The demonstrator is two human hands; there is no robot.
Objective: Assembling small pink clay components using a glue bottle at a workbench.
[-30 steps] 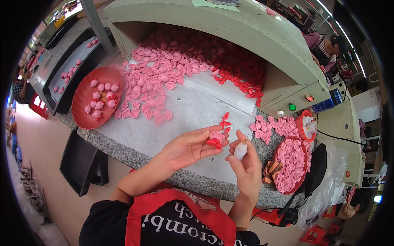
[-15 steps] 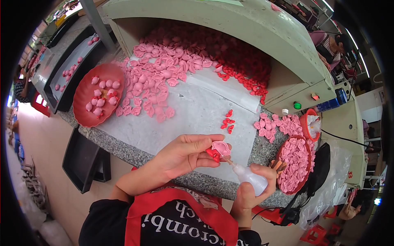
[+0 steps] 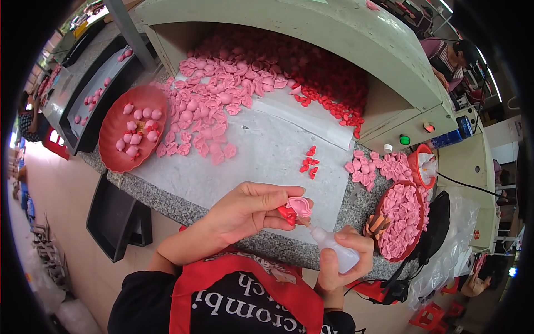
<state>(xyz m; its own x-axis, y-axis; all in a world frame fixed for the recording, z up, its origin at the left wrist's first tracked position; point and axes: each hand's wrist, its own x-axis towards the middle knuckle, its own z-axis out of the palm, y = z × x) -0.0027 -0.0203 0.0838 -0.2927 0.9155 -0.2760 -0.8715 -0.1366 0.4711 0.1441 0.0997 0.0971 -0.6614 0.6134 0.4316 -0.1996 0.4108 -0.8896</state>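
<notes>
Between the fingers of my left hand (image 3: 247, 209) is a pink petal-shaped piece (image 3: 299, 206) with a small red bow (image 3: 287, 215) against its lower left side. My right hand (image 3: 350, 256) is wrapped round a white squeeze bottle (image 3: 338, 251). The bottle's thin nozzle (image 3: 303, 221) points up and left, close under the pink piece; I cannot tell whether it touches. Just beyond my hands, several loose red bows (image 3: 309, 162) lie on the white paper sheet (image 3: 267, 150).
Pink pieces (image 3: 206, 122) and red bows (image 3: 334, 106) are heaped under a pale green cabinet (image 3: 311, 28). A red bowl (image 3: 111, 111) with round pink pieces stands left, and a basket (image 3: 420, 222) of pink petals stands right. Black trays (image 3: 114, 222) sit below the counter's granite edge (image 3: 167, 195).
The squeeze bottle and my right hand have shifted slightly left and down. The pink piece and red bow have tilted a little in my left fingers.
</notes>
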